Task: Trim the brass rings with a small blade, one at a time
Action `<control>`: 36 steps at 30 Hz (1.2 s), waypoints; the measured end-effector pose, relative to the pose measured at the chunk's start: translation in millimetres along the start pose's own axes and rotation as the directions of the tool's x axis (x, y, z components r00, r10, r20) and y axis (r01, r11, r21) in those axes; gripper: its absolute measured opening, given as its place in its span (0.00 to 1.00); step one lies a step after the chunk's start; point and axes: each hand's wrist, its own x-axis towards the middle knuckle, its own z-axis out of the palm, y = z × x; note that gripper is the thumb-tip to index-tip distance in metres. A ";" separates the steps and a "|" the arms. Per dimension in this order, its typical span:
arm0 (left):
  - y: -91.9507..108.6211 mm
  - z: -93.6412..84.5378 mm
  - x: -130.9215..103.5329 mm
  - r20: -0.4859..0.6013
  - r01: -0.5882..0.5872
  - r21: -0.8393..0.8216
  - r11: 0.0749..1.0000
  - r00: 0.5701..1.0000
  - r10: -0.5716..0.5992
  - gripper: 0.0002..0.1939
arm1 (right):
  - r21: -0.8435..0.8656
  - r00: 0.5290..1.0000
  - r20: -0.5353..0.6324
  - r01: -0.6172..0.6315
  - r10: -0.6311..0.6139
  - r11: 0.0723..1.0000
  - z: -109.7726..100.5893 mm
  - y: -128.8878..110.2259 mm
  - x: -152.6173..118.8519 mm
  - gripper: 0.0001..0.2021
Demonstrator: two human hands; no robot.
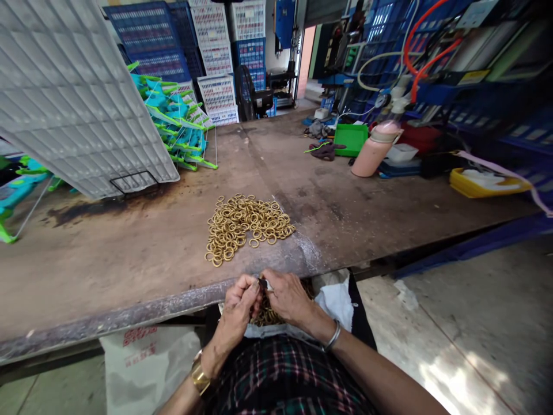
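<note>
My left hand and my right hand meet at the table's front edge, fingers pinched. Between the fingertips shows a small dark piece with a pale end, too small to name; it sits in my right fingers. What my left fingers pinch is hidden. Below the hands, a pale cloth or sack lies open on my lap with many brass-coloured rings in it. Just beyond the hands, a loose pile of similar rings spreads on the table.
The worn wooden table carries a leaning grey ribbed panel and green-and-blue frames at left. To the right stand a pink bottle, a green tray and a yellow tray. A white bag hangs below the edge.
</note>
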 end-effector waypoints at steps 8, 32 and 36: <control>1.8 -4.2 -3.9 0.011 -0.003 0.014 1.000 1.000 0.003 0.14 | -0.066 0.992 0.122 -0.020 0.028 0.998 -8.5 -5.8 2.0 0.10; -0.6 -28.7 1.0 0.048 0.215 -0.686 0.695 0.967 -0.252 0.11 | -0.218 0.945 -0.174 -0.312 0.278 0.925 11.2 5.8 92.4 0.11; 0.4 -32.0 5.4 0.019 0.228 -0.715 0.660 0.951 -0.308 0.11 | -0.182 0.963 -0.170 -0.241 0.211 0.953 7.1 10.4 85.0 0.10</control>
